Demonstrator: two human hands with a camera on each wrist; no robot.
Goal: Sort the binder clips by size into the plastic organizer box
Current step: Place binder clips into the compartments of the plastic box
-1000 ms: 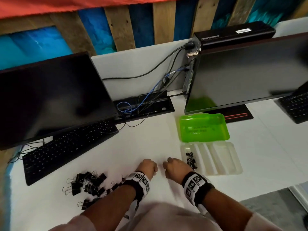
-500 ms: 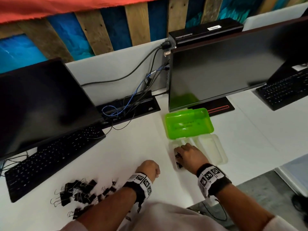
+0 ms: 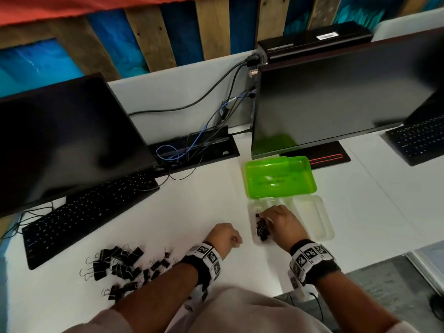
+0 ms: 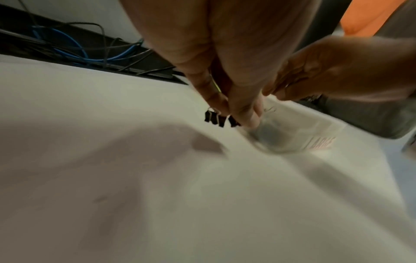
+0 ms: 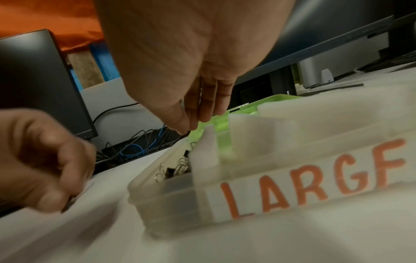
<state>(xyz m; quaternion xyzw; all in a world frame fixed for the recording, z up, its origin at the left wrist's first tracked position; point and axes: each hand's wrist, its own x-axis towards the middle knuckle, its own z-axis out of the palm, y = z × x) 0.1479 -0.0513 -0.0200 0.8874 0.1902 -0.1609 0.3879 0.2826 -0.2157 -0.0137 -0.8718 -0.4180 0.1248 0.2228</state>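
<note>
The clear organizer box (image 3: pixel 319 219) lies open on the white desk, its green lid (image 3: pixel 278 179) folded back. Its front wall (image 5: pixel 292 186) reads "LARGE" in orange. Several small black clips (image 3: pixel 262 228) lie in its leftmost compartment (image 5: pixel 178 169). My right hand (image 3: pixel 264 213) hovers over that compartment with thumb and fingertips (image 5: pixel 191 124) drawn together; whether a clip sits between them is unclear. My left hand (image 3: pixel 230 239) is curled just left of the box and pinches a few small black clips (image 4: pixel 219 120). A pile of mixed black binder clips (image 3: pixel 120 265) lies at the front left.
A monitor (image 3: pixel 60 140) and keyboard (image 3: pixel 84 212) stand at the back left. A second monitor (image 3: pixel 336 97) rises right behind the lid. A cable tray (image 3: pixel 194 150) with loose wires sits between them. Another keyboard (image 3: pixel 418 140) lies far right. The desk edge (image 3: pixel 283 284) runs close behind my right wrist.
My right hand has gone from beside the left hand to the box's leftmost compartment. The left hand has stayed curled in about the same spot.
</note>
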